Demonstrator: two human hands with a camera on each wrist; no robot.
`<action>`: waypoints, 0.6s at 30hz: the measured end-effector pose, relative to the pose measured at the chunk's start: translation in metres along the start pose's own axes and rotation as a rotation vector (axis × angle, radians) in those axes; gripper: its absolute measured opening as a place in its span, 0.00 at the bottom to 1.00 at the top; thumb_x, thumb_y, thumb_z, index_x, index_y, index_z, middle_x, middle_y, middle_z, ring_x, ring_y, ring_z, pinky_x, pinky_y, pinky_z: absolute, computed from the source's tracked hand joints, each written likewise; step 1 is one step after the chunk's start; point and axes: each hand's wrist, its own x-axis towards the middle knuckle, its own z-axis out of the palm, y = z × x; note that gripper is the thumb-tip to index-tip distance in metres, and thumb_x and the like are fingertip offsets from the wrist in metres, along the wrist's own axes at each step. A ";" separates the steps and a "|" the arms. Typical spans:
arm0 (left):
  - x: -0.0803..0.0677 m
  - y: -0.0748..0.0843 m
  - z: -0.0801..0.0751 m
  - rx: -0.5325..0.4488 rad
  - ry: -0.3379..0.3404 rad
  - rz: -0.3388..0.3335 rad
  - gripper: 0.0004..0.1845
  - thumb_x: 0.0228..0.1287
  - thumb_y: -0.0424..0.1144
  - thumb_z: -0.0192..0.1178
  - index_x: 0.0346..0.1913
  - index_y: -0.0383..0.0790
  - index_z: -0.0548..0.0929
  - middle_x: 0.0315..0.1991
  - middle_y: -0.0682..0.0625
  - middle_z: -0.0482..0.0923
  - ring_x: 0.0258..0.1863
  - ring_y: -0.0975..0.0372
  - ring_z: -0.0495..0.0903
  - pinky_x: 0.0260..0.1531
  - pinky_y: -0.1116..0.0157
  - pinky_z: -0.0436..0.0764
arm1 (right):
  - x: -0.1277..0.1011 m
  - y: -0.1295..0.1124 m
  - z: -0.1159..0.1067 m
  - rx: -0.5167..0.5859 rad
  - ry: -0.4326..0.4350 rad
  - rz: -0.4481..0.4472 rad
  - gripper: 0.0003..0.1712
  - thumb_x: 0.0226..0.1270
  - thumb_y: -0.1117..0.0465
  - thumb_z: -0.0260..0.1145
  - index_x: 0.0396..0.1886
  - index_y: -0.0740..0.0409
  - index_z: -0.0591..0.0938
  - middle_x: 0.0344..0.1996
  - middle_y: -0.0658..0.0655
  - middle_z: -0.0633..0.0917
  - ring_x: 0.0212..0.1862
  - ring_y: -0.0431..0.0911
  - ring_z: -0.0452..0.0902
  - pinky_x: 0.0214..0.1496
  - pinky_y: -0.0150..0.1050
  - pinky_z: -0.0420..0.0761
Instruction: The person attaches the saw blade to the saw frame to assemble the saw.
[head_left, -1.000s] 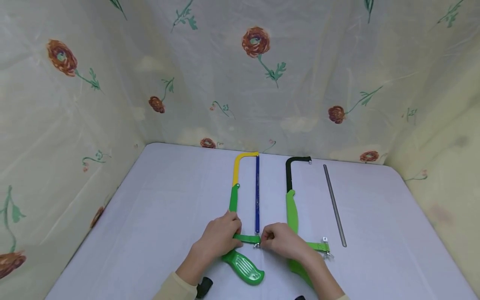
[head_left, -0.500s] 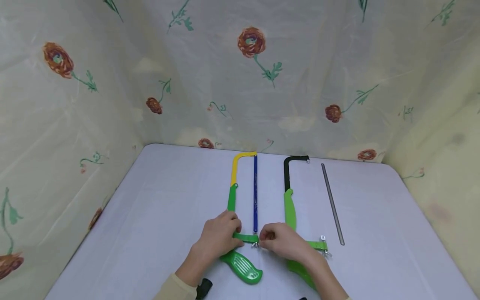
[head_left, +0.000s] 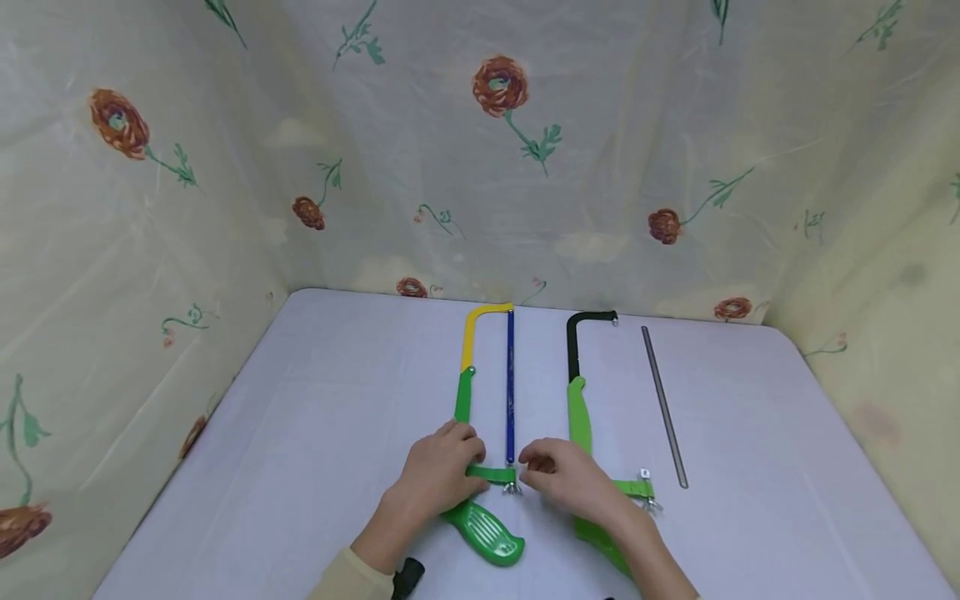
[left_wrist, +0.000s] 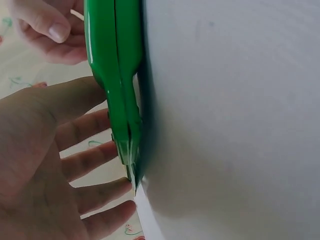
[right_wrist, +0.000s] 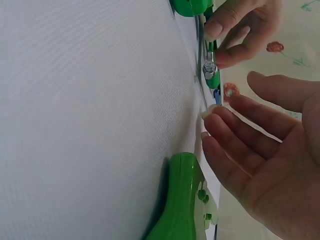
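Observation:
A hacksaw (head_left: 482, 533) with a green handle, yellow front frame and wing nut (head_left: 512, 489) lies flat. Its blue blade (head_left: 511, 387) runs along the right side between the two frame ends. My left hand (head_left: 438, 467) holds the green frame near the crossbar, thumb by the bar in the head view. In the left wrist view, that hand's fingers (left_wrist: 102, 195) reach along the frame. My right hand (head_left: 566, 477) hovers just right of the wing nut and blade end, thumb and fingers apart, with nothing between them.
A second hacksaw (head_left: 580, 417), light green with a black front frame, lies to the right, partly under my right forearm. Beyond it is a loose grey blade (head_left: 664, 404). Flowered cloth (head_left: 592, 167) walls the white table (head_left: 345, 375) on the back and sides.
My right hand has drawn slightly back and up from the wing nut, and its thumb and fingers have spread. The left hand stays on the hacksaw frame.

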 end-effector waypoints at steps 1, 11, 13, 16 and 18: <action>0.000 0.000 0.000 0.002 0.001 0.001 0.16 0.56 0.56 0.72 0.41 0.52 0.85 0.48 0.56 0.79 0.45 0.63 0.75 0.40 0.65 0.81 | 0.000 0.000 0.000 0.000 0.013 0.004 0.13 0.64 0.61 0.68 0.48 0.59 0.85 0.36 0.51 0.85 0.39 0.42 0.78 0.42 0.36 0.80; 0.001 0.002 0.000 0.031 -0.007 -0.015 0.20 0.58 0.57 0.69 0.50 0.52 0.85 0.57 0.52 0.78 0.65 0.53 0.74 0.64 0.52 0.76 | -0.004 0.002 -0.003 0.018 0.077 0.035 0.21 0.64 0.58 0.70 0.56 0.57 0.83 0.50 0.54 0.86 0.47 0.44 0.81 0.49 0.42 0.82; 0.001 0.001 0.001 0.035 -0.017 -0.026 0.23 0.59 0.58 0.69 0.54 0.52 0.84 0.63 0.50 0.76 0.71 0.50 0.69 0.68 0.48 0.71 | -0.005 0.003 -0.003 0.018 0.088 0.040 0.23 0.64 0.57 0.70 0.58 0.56 0.82 0.52 0.54 0.85 0.49 0.45 0.81 0.51 0.44 0.83; 0.000 0.002 0.002 0.037 -0.027 -0.038 0.27 0.59 0.59 0.68 0.59 0.53 0.81 0.69 0.48 0.71 0.75 0.48 0.63 0.70 0.44 0.67 | -0.005 0.004 -0.002 0.032 0.111 0.033 0.25 0.66 0.55 0.69 0.61 0.56 0.80 0.56 0.56 0.84 0.53 0.49 0.81 0.56 0.48 0.82; 0.000 0.002 0.002 0.034 -0.029 -0.040 0.30 0.59 0.60 0.68 0.62 0.53 0.79 0.71 0.47 0.69 0.75 0.47 0.61 0.70 0.43 0.66 | -0.006 0.004 -0.002 0.041 0.128 0.020 0.27 0.67 0.55 0.68 0.64 0.56 0.78 0.58 0.57 0.83 0.56 0.51 0.80 0.60 0.51 0.80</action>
